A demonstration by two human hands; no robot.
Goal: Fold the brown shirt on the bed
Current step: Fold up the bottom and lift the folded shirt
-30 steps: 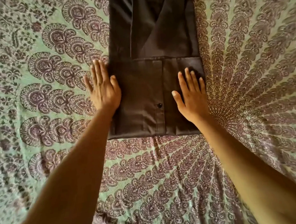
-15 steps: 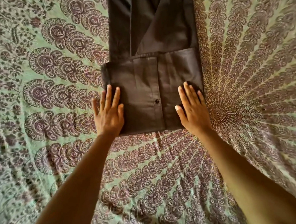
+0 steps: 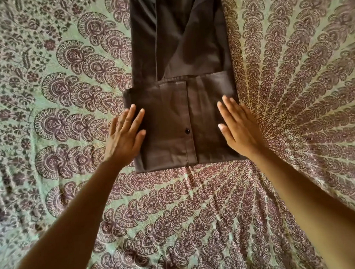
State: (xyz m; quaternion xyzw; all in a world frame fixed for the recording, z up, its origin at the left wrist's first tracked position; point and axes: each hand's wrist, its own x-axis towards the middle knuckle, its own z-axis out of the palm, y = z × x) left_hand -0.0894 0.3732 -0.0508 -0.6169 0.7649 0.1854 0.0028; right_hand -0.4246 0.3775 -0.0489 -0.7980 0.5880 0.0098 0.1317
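Shirt (image 3: 171,122) – thin, limp, light – both flat hands, left (image 3: 123,137) and right (image 3: 239,126), fingers straight, press its folded end; grip that fold's side edges.

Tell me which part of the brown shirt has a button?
The near folded-over part, lying on top: its black button sits on the middle strip. The far part shows only plain folds, no button.

A bedroom at home: my arms reach across a bed (image 3: 294,85) draped in a green, mandala-printed cotton spread.
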